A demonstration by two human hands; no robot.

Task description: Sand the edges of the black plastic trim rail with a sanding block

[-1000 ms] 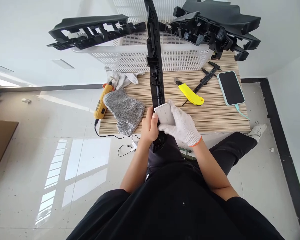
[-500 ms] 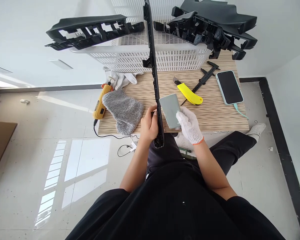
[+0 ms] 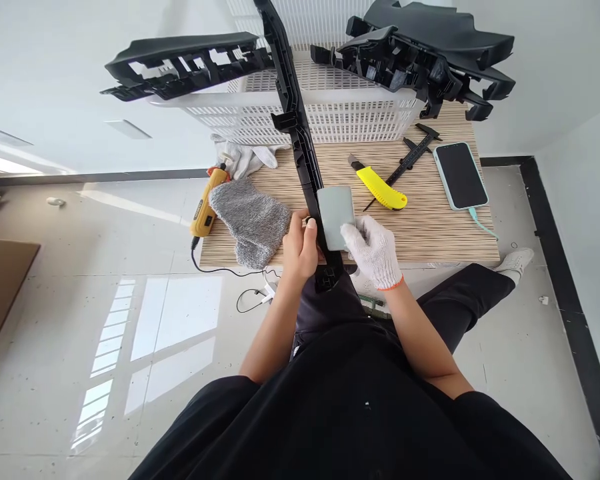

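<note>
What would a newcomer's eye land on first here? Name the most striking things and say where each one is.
First, the long black plastic trim strip running up the middle of the view, gripped near its lower end by the bare left hand, while the gloved right hand presses a grey-green block against it. Next, the bright yellow utility knife on the striped table to the right, and the white slotted basket behind with black parts on its rim.

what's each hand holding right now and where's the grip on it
The bare left hand grips the long black plastic trim strip near its lower end. The gloved right hand holds a grey-green rectangular block by its near edge, against the strip.
</note>
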